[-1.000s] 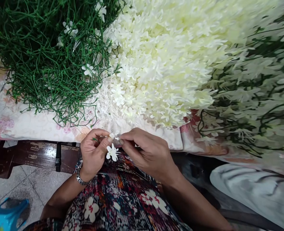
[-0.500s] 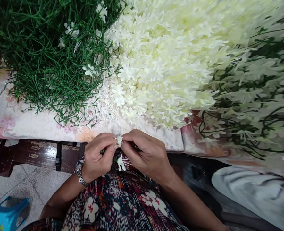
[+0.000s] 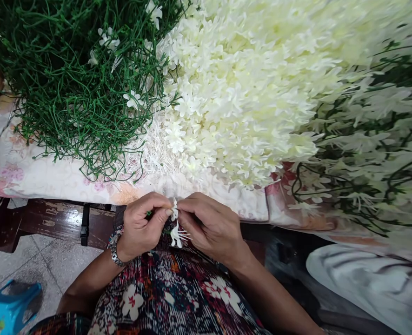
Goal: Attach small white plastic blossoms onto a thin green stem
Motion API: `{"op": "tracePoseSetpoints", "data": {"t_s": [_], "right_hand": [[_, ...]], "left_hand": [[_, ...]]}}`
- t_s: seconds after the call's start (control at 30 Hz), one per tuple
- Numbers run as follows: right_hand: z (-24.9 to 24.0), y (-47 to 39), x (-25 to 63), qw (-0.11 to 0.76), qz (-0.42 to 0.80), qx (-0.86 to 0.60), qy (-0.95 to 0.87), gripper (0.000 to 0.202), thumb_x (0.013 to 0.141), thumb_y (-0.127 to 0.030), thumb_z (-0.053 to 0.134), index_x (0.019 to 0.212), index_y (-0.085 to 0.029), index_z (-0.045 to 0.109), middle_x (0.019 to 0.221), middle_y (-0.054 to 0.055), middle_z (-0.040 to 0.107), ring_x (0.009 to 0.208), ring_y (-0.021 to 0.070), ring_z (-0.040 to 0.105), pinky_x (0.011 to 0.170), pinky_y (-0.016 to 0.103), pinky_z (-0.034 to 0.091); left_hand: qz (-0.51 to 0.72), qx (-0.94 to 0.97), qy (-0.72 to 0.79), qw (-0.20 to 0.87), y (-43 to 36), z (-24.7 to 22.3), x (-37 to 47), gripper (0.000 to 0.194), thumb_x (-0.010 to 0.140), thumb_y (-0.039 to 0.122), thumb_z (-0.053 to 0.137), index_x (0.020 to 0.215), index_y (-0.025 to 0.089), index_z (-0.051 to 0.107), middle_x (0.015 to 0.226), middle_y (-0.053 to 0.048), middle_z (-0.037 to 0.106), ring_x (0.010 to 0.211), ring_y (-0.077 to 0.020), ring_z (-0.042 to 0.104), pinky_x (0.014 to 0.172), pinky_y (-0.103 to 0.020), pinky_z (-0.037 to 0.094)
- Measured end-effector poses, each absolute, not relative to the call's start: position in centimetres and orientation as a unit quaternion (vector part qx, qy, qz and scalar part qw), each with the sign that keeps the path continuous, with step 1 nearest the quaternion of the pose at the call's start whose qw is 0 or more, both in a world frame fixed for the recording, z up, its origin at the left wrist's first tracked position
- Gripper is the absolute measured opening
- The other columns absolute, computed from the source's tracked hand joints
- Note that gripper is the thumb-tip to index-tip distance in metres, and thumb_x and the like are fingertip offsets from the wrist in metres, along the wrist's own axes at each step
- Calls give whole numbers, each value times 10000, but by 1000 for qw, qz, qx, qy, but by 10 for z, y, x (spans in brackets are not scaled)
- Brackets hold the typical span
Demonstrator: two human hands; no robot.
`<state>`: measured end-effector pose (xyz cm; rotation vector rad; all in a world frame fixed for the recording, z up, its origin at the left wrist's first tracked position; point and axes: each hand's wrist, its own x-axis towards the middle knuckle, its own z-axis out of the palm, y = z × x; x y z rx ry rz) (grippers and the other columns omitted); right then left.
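Note:
My left hand [image 3: 145,224], with a metal watch at its wrist, pinches a small white flower [image 3: 174,210] from the left. From the right, my right hand [image 3: 211,225] closes thumb and fingers at the same flower. Just below, a second white flower [image 3: 176,236] with thin white filaments hangs between the hands. A bit of green shows by my left fingers; its stem is mostly hidden. Beyond the hands lie a heap of green stems [image 3: 69,83], a bundle of white filaments [image 3: 153,146] and a large pile of cream-white flowers [image 3: 241,107].
A floral cloth [image 3: 52,179] covers the table. White flowers on green stems [image 3: 362,163] lie at the right. Light grey fabric [image 3: 366,284] is at the lower right. A blue stool [image 3: 9,309] stands on the floor at the lower left.
The small flower between my fingertips has turned and now shows more edge-on. The hands stay close together in nearly the same place. The view has shifted slightly.

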<state>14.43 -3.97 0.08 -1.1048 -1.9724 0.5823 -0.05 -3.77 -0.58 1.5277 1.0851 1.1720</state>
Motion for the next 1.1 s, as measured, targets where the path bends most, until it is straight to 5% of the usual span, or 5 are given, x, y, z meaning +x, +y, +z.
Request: {"op": "tracePoseSetpoints", "data": {"t_s": [0.17, 0.37, 0.67, 0.83, 1.1], "right_hand": [[2, -40, 146, 410, 271, -439, -752, 197, 720, -87, 512, 906, -151, 523, 698, 19, 537, 637, 99, 495, 559, 234, 430], [4, -33, 149, 419, 333, -416, -735, 457, 701, -256, 579, 1123, -153, 436, 1018, 94, 509, 917, 166, 491, 745, 336, 450], [-1, -32, 151, 419, 352, -428, -719, 131, 737, -114, 530, 856, -163, 555, 707, 0, 572, 633, 75, 516, 558, 211, 426], [2, -32, 157, 411, 317, -477, -709, 73, 747, -135, 523, 801, -175, 550, 688, -6, 562, 625, 83, 512, 551, 216, 413], [14, -26, 163, 441, 320, -446, -710, 77, 752, -141, 514, 807, -186, 544, 707, 1, 558, 662, 95, 523, 600, 239, 427]], "left_hand": [[510, 576, 432, 471, -38, -7, 0, 87, 729, 93, 535, 754, 157, 588, 676, -16, 570, 634, -102, 525, 585, -216, 417], [531, 562, 429, 466, -38, -6, 1, 91, 726, 89, 544, 734, 156, 606, 654, -2, 558, 622, -88, 512, 581, -202, 405], [474, 576, 451, 490, -39, -4, 2, 64, 750, 141, 530, 762, 166, 588, 670, -7, 553, 622, -97, 500, 562, -206, 397], [390, 609, 469, 506, -38, 0, -1, 186, 828, 208, 396, 919, 181, 556, 762, -36, 573, 679, -124, 533, 621, -243, 431], [301, 747, 429, 409, -35, 3, -2, 390, 779, 57, 352, 1144, 168, 433, 1040, -87, 583, 911, -170, 559, 780, -319, 458]]}}
